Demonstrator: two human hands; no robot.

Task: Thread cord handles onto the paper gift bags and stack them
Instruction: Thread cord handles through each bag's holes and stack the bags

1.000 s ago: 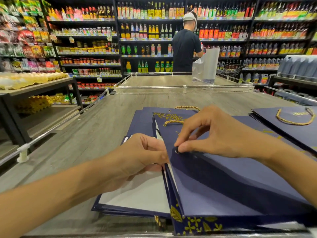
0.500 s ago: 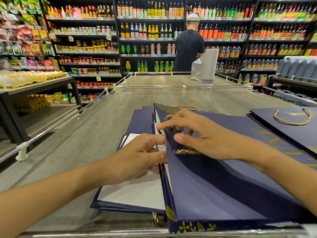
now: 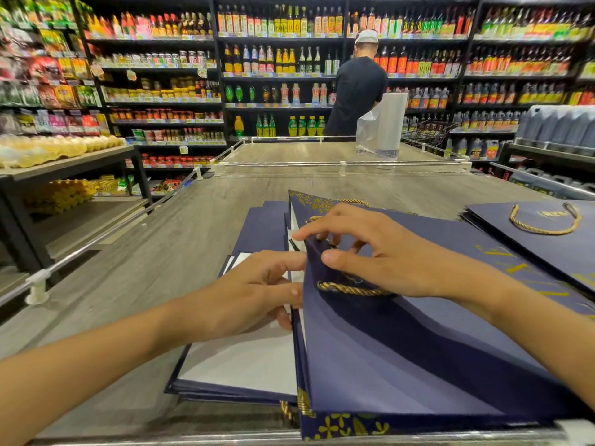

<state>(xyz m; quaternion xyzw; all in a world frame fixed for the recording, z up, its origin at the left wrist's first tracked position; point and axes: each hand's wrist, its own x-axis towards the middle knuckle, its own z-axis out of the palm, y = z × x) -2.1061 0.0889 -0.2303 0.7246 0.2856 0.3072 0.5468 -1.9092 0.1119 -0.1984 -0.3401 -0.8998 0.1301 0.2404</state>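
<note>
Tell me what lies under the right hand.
A gold cord handle lies on the navy gift bag under the right hand; where the cord ends is hidden by the palm.

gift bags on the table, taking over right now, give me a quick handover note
Right hand: pinches the top edge of the navy gift bag being worked on.
Left hand: fingertips go behind that bag's edge; grip hidden.
Gold cord: a loop lies on the bag's front panel below the right hand; its ends are not visible.
Done: a finished bag with its gold handle lies flat at the right.
Left: check this handle, stack the bag, then probably the flat bag pile under the left hand.
</note>
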